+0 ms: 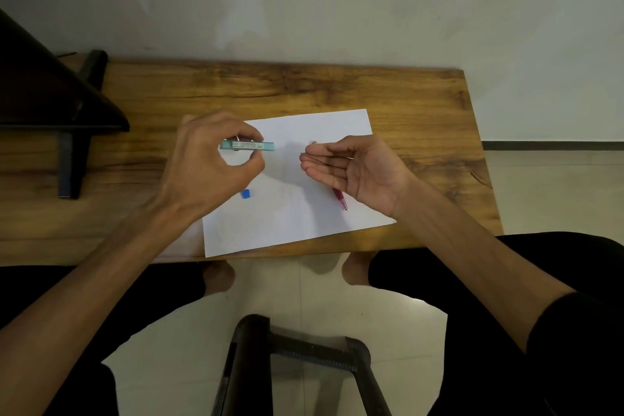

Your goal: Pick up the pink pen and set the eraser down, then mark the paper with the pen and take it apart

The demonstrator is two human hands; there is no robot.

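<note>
Wooden table: one paper sheet, left hand fingers pinching one teal case, right hand fingers relaxed

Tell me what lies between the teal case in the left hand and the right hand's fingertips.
In the head view, only bare white paper shows between the teal case and the right hand; nothing else lies there.

A wooden table with strong grain is standing against a plain pale wall. Glossy light floor tiles are reflecting soft light below, and a dark stool frame is sitting underneath. A black shelf is occupying the left.
</note>
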